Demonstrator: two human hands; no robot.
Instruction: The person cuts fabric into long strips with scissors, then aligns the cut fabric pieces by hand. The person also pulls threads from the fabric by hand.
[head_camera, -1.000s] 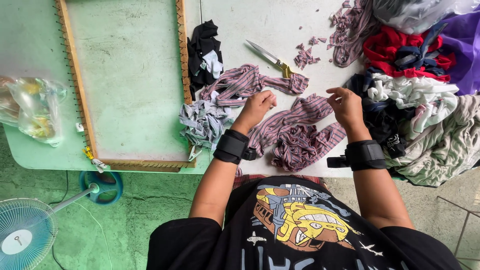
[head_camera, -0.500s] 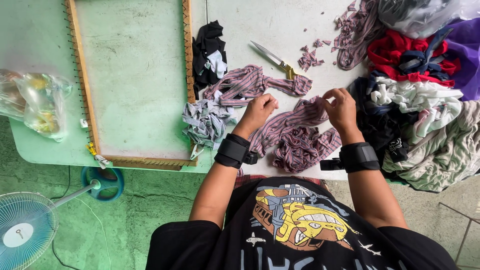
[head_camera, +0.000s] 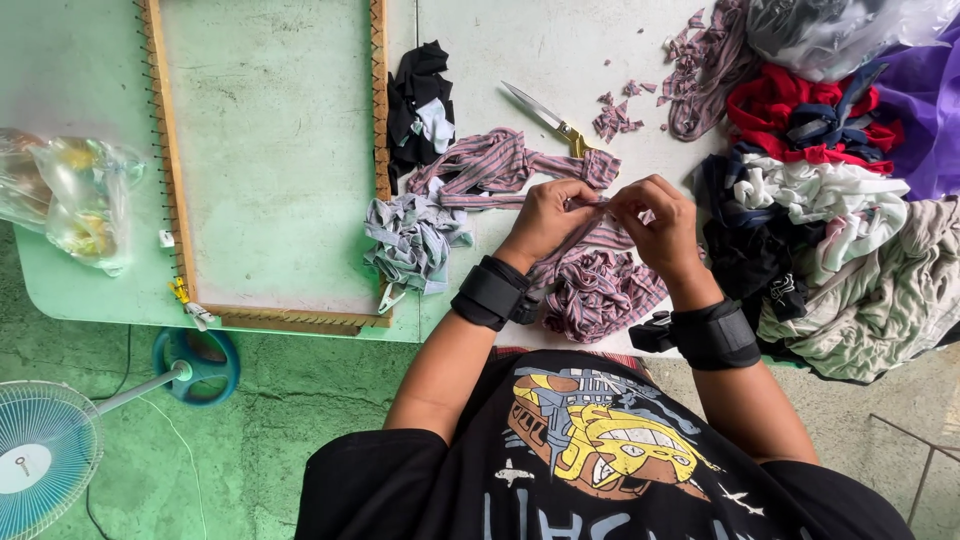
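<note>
My left hand (head_camera: 548, 218) and my right hand (head_camera: 655, 222) meet above the table, both pinching one narrow striped maroon fabric strip (head_camera: 592, 218) between their fingertips. Both wrists wear black bands. Under the hands lies a crumpled heap of the same striped cloth (head_camera: 598, 290). A longer striped piece (head_camera: 490, 168) stretches out beyond my left hand. Scissors (head_camera: 545, 117) with yellow handles rest further back on the table.
A wooden frame edged with nails (head_camera: 378, 120) lies on the pale green table (head_camera: 60, 290) at left. A grey strip bundle (head_camera: 412, 242), black scraps (head_camera: 418, 100), a clothes pile (head_camera: 830, 200), a plastic bag (head_camera: 65, 200). A fan (head_camera: 40, 465) stands on the floor.
My hands came together from apart and lifted a striped strip off the heap; they now hold it between them.
</note>
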